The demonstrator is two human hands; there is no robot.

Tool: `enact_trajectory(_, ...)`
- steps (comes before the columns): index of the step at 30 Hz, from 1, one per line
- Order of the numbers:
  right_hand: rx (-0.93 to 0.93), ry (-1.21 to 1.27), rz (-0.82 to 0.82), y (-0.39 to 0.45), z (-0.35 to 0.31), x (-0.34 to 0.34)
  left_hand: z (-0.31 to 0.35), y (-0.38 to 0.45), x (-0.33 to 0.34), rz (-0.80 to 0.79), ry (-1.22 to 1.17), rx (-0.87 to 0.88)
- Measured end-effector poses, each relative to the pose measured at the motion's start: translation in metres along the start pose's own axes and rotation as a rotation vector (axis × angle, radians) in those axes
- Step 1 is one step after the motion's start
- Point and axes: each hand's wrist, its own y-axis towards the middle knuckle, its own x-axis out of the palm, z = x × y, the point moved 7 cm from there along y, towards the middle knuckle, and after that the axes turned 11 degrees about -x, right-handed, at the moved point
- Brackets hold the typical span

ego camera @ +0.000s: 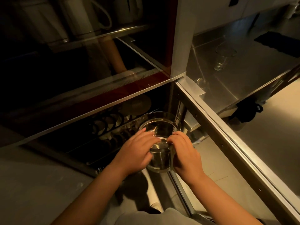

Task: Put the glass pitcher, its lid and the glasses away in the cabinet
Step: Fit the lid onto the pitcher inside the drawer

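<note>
We are crouching before the open cabinet, its lower pull-out rack reaching toward nine o'clock from our hands, with dark-rimmed dishes standing in its wires. At three o'clock the steel counter is running away to the upper right, and on it, well apart from us at about one o'clock, two clear glasses are waiting, a smaller one nearer the cabinet wall.

We are holding the glass pitcher low at the right end of the rack, at the cabinet's mouth; whether its base is resting on the rack we cannot tell. Our left hand is wrapping the pitcher's left wall, fingers curling over the rim toward twelve o'clock. Our right hand is gripping the right side, fingers bent over the edge. The handle is hidden, and we are not making out the lid.

We are judging the pitcher heavy for its size, rigid, slick and breakable, likely to chip against steel wire. Taking it with both palms on the body, or one hand under the base, seems safer than trusting the rim alone. Lowering it slowly is what the next move is calling for.
</note>
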Motion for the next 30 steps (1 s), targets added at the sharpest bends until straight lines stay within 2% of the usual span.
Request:
enact_trajectory(12,-0.101,-0.088,0.059,0.004,-0.002,-0.007,0.026,-0.001,-0.029,0.199,0.111,0.036)
enact_trajectory(15,-0.063,-0.097,0.094,0.001,0.002,-0.010,0.027,0.000,-0.037,0.211,0.125,0.020)
enact_trajectory(22,-0.103,-0.099,0.200,-0.021,0.001,-0.006,0.025,-0.004,-0.045,0.233,0.147,0.009)
enact_trajectory(26,-0.243,-0.155,0.291,-0.026,-0.008,-0.005,0.028,-0.006,-0.049,0.230,0.115,0.015)
enact_trajectory(30,-0.387,-0.164,0.374,-0.013,-0.020,-0.021,0.018,-0.006,-0.055,0.196,-0.038,-0.124)
